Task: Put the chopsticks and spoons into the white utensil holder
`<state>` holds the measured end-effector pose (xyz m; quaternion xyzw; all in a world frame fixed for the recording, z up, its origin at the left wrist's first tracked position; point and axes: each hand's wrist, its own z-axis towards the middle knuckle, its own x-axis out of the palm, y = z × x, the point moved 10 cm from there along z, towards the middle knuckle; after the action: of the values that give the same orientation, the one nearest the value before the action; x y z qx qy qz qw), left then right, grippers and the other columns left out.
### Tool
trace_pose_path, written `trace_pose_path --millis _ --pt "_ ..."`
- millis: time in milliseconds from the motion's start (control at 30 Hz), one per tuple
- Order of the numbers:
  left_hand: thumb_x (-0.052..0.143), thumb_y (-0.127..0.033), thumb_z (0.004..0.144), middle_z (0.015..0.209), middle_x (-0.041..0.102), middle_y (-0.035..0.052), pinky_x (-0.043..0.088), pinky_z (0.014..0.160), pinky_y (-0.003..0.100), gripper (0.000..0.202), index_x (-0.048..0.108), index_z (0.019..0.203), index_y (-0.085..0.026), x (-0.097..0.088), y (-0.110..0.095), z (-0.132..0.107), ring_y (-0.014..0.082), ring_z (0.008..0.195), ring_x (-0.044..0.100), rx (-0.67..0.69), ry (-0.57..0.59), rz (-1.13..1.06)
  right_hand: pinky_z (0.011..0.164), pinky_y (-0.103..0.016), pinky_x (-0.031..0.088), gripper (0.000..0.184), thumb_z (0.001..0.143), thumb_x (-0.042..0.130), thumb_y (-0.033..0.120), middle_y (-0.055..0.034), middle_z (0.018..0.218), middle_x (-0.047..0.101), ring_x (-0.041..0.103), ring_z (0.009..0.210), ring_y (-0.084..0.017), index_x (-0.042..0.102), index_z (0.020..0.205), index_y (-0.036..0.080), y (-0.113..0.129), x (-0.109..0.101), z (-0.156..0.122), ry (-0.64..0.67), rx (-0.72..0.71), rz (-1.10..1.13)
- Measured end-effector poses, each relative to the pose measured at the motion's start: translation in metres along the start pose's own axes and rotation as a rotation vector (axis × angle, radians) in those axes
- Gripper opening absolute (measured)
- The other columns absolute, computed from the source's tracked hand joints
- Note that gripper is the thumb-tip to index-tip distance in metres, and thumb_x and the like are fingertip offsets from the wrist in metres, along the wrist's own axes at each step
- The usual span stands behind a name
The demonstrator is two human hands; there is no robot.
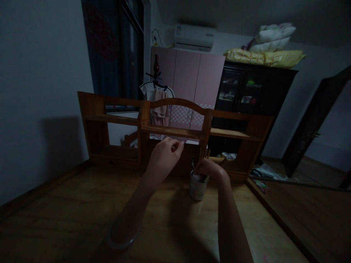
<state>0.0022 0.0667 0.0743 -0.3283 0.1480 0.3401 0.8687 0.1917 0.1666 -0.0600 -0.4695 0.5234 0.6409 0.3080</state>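
A pale cylindrical holder [197,189] with small dark holes near its base stands upright on the wooden tabletop [161,226]. Several thin sticks [202,152] and what looks like a spoon [193,163] rise out of it. My right hand [208,168] bends over the holder's mouth, its fingers closed beside the sticks. What those fingers grip, if anything, is hidden. Left of the holder, my left hand [166,155] is raised above the table, thumb and fingers curled into a pinch. Whatever might be in that pinch is too dim to make out. A clear bangle [122,245] circles my left wrist.
A low wooden shelf unit [172,129] runs along the table's far edge. White wall [46,109] borders the left. Beyond are a clothes stand with garments [157,95], a pink wardrobe [186,76] and a dark cabinet [252,91]. At right, the table's raised edge [276,215] drops off.
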Motion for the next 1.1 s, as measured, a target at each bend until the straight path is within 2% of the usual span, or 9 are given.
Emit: trace_pose_path --millis 400,867,1100 --pt "0.052 -0.036 0.091 0.086 0.066 0.0036 0.046 0.069 0.025 0.026 0.069 0.080 -0.020 0.000 0.001 0.000 0.0159 0.074 0.062 -0.015 -0.001 0.001 0.047 -0.018 0.036 0.019 0.075 0.064 0.025 -0.0068 0.069 0.070 0.064 0.064 -0.016 0.076 0.081 0.012 -0.011 -0.001 0.007 -0.044 0.008 -0.067" --pt "0.052 -0.035 0.091 0.088 0.066 0.0039 0.047 0.072 0.025 0.025 0.070 0.081 -0.020 0.000 -0.001 -0.001 0.0155 0.075 0.062 0.000 0.002 0.002 0.049 -0.019 0.035 0.022 0.079 0.062 0.029 -0.0077 0.071 0.070 0.062 0.062 -0.014 0.076 0.081 0.012 -0.007 -0.008 0.003 -0.076 0.015 -0.096" --pt "0.052 -0.036 0.091 0.088 0.066 0.0047 0.047 0.072 0.025 0.025 0.070 0.082 -0.020 0.001 0.001 0.000 0.0160 0.075 0.063 -0.006 0.005 0.001 0.045 -0.019 0.033 0.020 0.077 0.064 0.027 -0.0093 0.068 0.070 0.062 0.060 -0.015 0.075 0.076 0.010 -0.003 -0.013 -0.003 -0.083 0.033 -0.096"
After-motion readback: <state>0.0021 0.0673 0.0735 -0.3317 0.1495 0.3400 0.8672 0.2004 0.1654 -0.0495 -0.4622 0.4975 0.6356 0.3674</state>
